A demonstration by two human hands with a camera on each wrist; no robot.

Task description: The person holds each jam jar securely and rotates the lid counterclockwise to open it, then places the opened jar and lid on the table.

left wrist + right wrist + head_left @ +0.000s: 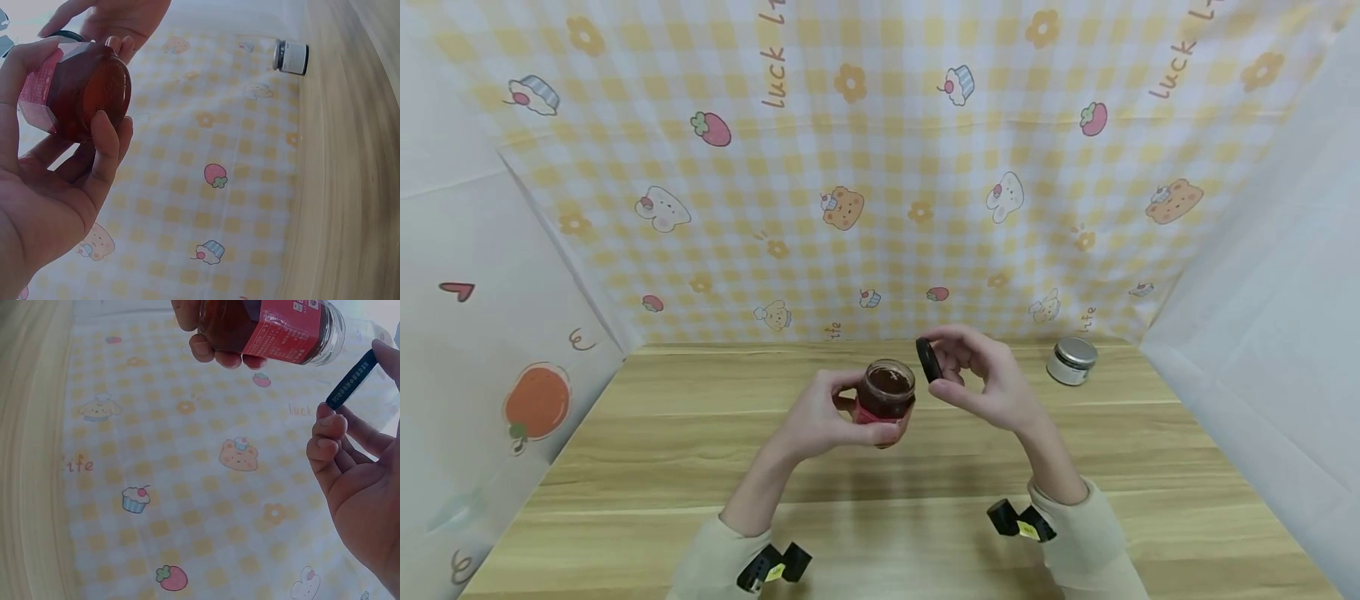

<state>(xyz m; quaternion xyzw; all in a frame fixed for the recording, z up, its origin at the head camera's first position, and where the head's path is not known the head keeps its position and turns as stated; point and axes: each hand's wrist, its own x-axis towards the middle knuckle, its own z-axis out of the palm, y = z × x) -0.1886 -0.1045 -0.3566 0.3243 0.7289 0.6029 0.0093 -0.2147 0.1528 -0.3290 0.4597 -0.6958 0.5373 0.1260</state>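
My left hand (835, 417) grips a glass jar (887, 392) with a red label, holding it above the table. Its mouth is uncovered, and a dark reddish-brown filling shows inside. In the left wrist view, fingers curl round the jar's side and base (106, 94). Just right of the jar's mouth, my right hand (988, 379) pinches a black lid (928, 360) on edge between thumb and fingers. Small lettering runs along the rim of the lid (352, 380) in the right wrist view. Lid and jar are apart.
A small white jar with a silver lid (1072, 361) stands at the back right of the wooden table (700, 483). A yellow checked cloth (887, 167) hangs behind the table. White sheets (1262, 292) flank both sides.
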